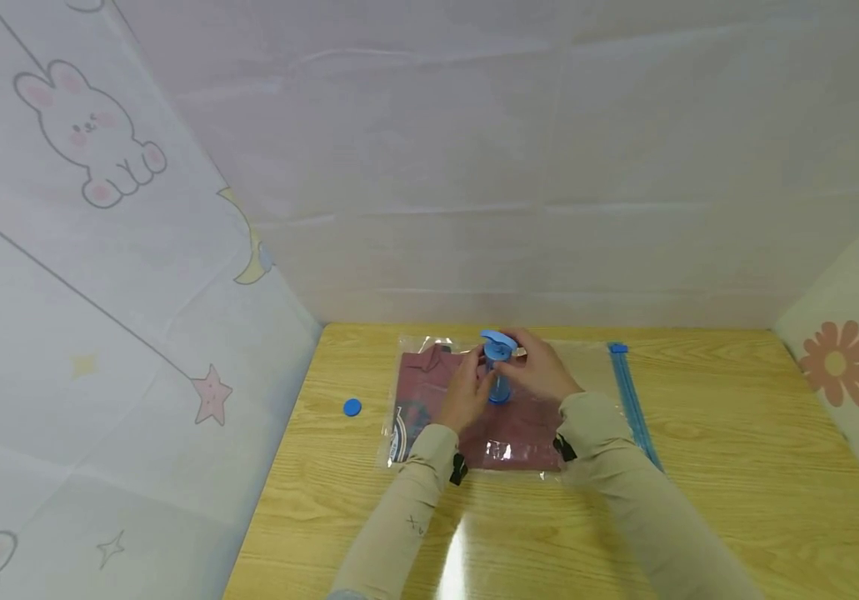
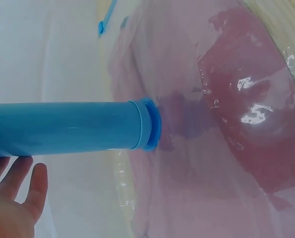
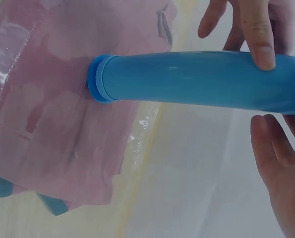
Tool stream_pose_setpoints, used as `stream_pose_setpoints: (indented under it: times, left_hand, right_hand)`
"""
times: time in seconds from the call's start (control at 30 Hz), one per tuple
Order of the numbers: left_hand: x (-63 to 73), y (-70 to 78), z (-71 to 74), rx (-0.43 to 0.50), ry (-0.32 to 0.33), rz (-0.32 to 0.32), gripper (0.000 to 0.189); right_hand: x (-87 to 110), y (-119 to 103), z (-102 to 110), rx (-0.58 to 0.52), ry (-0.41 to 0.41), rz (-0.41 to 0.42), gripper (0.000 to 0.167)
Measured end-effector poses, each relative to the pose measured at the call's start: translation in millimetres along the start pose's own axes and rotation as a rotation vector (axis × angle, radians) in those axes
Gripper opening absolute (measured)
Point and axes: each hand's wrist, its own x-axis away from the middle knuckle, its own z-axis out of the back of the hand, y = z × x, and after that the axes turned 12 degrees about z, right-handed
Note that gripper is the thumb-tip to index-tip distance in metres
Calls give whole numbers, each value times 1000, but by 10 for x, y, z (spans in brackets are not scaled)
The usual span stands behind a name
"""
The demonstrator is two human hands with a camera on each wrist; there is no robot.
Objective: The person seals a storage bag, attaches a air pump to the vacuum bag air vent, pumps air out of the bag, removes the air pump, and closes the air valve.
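**Blue cylinder point(image 2: 68, 128) being held upright between left hand point(image 1: 466, 393) and right hand point(image 1: 544, 369)**

The blue cylinder is being clasped from one side by the left hand, its thumb being laid across the near face and other fingers being set behind; in the left wrist view, one fingertip is being held just off the surface. Near the upper end, the cylinder is being gripped by the right hand between a thumb in front and fingers behind. How many right fingers are being pressed to it cannot be told, as some are being hidden.

Above the grip, a pale-blue top piece point(image 1: 499, 340) is being shown at a tilt. Below, the cylinder's flared base point(image 2: 153, 125) is being supported by a clear bag point(image 1: 596, 371), inside which maroon cloth point(image 1: 507, 437) is being enclosed. The bag's right end is being edged by a blue zipper strip point(image 1: 635, 408), a slider point(image 1: 619, 348) being seated at its far end.

Both forearms are being covered by light sleeves point(image 1: 392, 525). Bag and cylinder are being borne by a wooden table point(image 1: 729, 417), as is a blue disc point(image 1: 352, 407), well apart to the left. The table is being bounded by pale walls point(image 1: 429, 167), a rabbit drawing point(image 1: 87, 133) being displayed on the left one.
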Motion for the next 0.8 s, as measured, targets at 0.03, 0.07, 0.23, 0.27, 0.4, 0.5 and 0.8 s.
stream_pose_setpoints:
  times: [0.03, 0.07, 0.23, 0.27, 0.4, 0.5, 0.8]
  left_hand:
    - [0, 1, -1, 4, 3, -4, 49]
    - [0, 1, -3, 4, 4, -5, 49]
    - [0, 9, 0, 14, -16, 3, 50]
    - [0, 10, 3, 11, -20, 6, 50]
    - [3, 39, 23, 25, -29, 9, 51]
    - [0, 68, 31, 53, -33, 30, 54]
    - [-15, 236, 9, 108, 52, 161, 57]
  right_hand:
    - [4, 3, -8, 10, -2, 2, 55]
    - [6, 6, -18, 18, 1, 0, 54]
    - [5, -6, -35, 57, 26, -15, 51]
    - [2, -11, -35, 60, 31, -21, 50]
    - [-3, -26, -33, 72, 35, -39, 49]
    - [0, -32, -35, 79, 43, -49, 47]
    - [7, -95, -46, 118, 23, -69, 48]
